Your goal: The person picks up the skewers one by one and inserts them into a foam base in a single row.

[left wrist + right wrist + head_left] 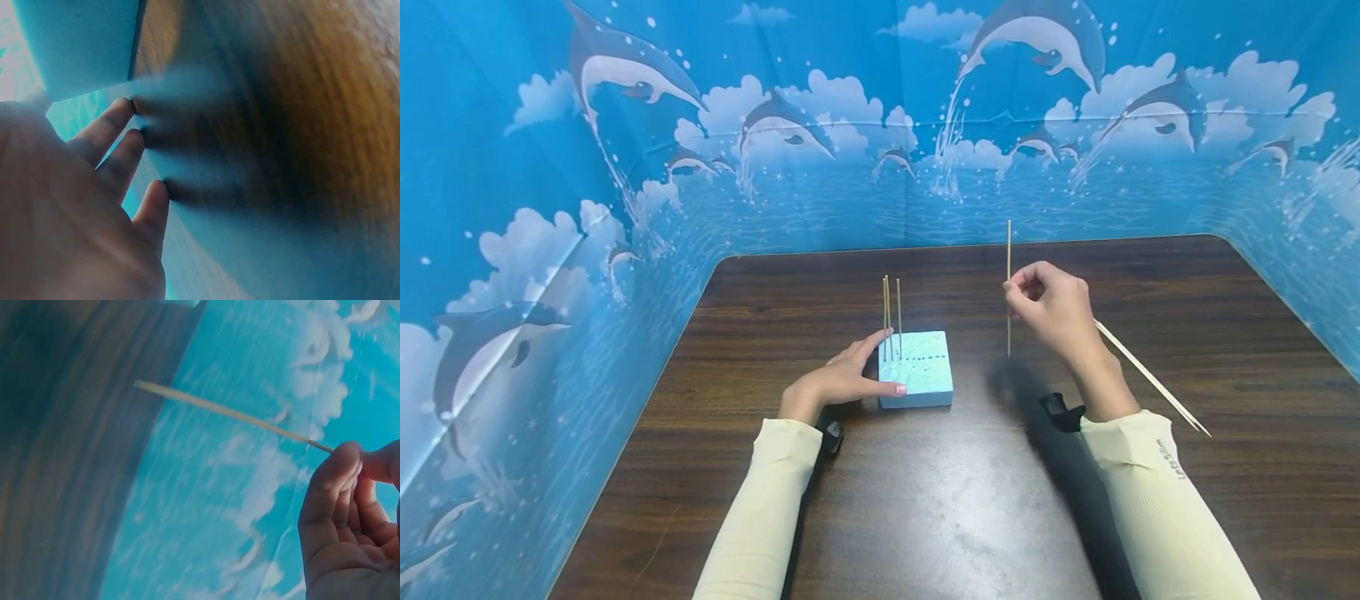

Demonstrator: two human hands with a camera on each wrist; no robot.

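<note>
A light-blue foam block (917,398) sits on the table, with a row of small dark marks across its top. Three thin wooden sticks (899,312) stand upright near its left edge. My left hand (838,379) holds the block from the left, thumb on the near side and index finger by the far corner. In the left wrist view its other fingertips (136,139) touch or nearly touch the tabletop. To the right of the block, my right hand (1052,308) pinches another wooden stick (1009,333) between thumb and index finger, held roughly vertical.
A few loose sticks (1150,379) lie diagonally on the dark wooden table (925,517), right of my right hand. Behind and to the left hangs a blue dolphin-print curtain (850,200) along the table's edges.
</note>
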